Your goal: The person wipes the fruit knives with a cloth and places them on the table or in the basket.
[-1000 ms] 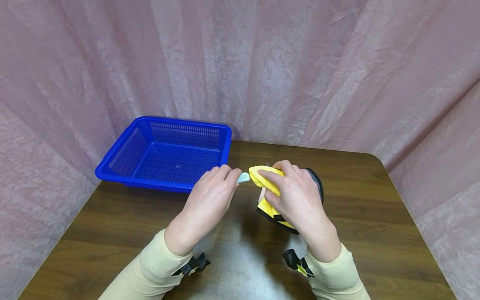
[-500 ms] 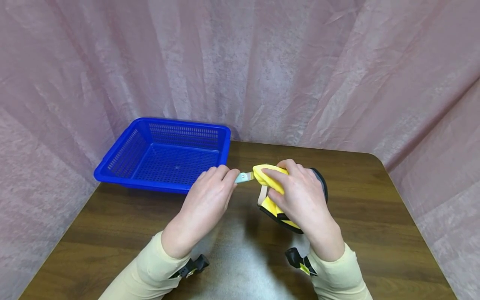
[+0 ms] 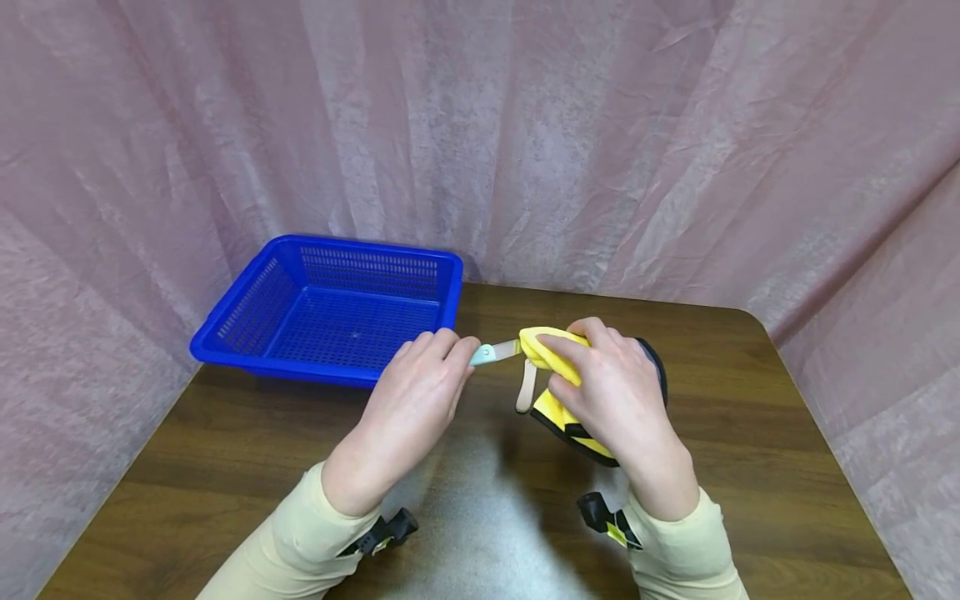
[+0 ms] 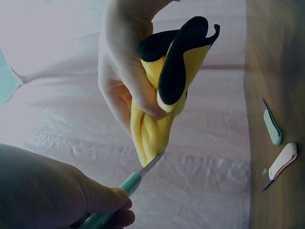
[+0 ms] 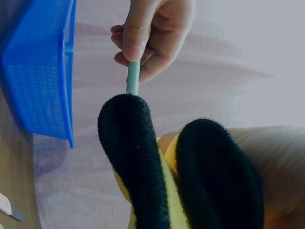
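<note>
My left hand (image 3: 420, 392) grips the mint-green handle of a small folding knife (image 3: 486, 355), its blade pointing right. My right hand (image 3: 611, 392) pinches a folded yellow cloth (image 3: 551, 354) with a dark border around the blade's tip end. Bare metal shows between handle and cloth. In the left wrist view, the blade (image 4: 151, 164) meets the cloth's lower end, and the cloth's dark edging (image 4: 174, 71) flops above the fingers. The right wrist view has the dark edging hiding the blade, with the green handle (image 5: 133, 76) beyond it.
A blue plastic basket (image 3: 326, 367) stands at the back left of the wooden table (image 3: 720, 400). Under the cloth lies a knife with a pale pink handle (image 3: 527, 387). The left wrist view also shows another green-handled knife (image 4: 273, 128) on the table. Pink curtains (image 3: 480, 142) hang behind.
My right hand and the cloth have slid right along the blade, towards its tip, baring more metal. The left hand stays nearly still. More of the pink-handled knife shows.
</note>
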The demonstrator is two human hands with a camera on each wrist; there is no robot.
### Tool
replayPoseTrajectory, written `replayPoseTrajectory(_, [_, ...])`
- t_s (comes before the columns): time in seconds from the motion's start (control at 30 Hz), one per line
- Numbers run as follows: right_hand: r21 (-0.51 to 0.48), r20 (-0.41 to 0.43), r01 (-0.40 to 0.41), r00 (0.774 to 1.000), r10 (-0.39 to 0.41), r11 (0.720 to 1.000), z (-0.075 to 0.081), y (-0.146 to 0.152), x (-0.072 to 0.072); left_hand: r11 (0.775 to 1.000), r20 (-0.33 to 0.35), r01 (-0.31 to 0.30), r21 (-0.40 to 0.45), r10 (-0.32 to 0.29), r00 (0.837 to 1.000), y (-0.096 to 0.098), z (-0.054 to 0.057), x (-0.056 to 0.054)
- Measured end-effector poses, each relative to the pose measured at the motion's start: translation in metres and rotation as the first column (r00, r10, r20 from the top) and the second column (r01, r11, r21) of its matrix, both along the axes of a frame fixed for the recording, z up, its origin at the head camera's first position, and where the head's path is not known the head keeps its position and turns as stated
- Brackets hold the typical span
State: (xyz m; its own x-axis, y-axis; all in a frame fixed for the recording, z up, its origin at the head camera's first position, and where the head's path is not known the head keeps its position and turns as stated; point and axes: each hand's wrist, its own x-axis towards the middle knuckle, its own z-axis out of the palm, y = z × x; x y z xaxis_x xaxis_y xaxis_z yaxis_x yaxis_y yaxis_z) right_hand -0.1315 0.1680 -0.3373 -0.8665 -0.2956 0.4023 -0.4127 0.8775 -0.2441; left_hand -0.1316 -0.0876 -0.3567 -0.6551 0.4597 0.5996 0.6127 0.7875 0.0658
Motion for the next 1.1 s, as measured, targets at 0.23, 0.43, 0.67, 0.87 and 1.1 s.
replayPoseTrajectory(0.23, [-0.004, 0.012, 0.008, 1.0, -0.008, 1.0, 0.001, 0.004, -0.002, 1.0, 0.003, 0.003, 0.004, -0.003, 1.0, -0.001, 0.001, 0.0])
replayPoseTrajectory(0.43, [0.002, 0.024, 0.024, 0.999, -0.024, 1.0, 0.002, 0.006, -0.002, 1.0, 0.008, 0.001, 0.002, -0.001, 1.0, -0.002, 0.002, 0.001])
replayPoseTrajectory(0.67, [0.002, 0.021, 0.035, 0.999, -0.035, 0.999, 0.002, 0.01, -0.004, 1.0, 0.017, 0.001, 0.004, -0.001, 1.0, -0.003, 0.003, 0.001])
replayPoseTrajectory(0.87, [-0.015, 0.022, 0.052, 0.998, -0.052, 0.999, 0.001, 0.013, -0.005, 1.0, 0.014, 0.003, 0.008, -0.003, 1.0, -0.004, 0.004, 0.001])
replayPoseTrajectory(1.1, [-0.01, 0.045, 0.084, 0.996, -0.083, 0.996, 0.003, 0.017, -0.006, 1.0, 0.005, 0.005, 0.01, -0.005, 1.0, -0.004, 0.005, 0.001])
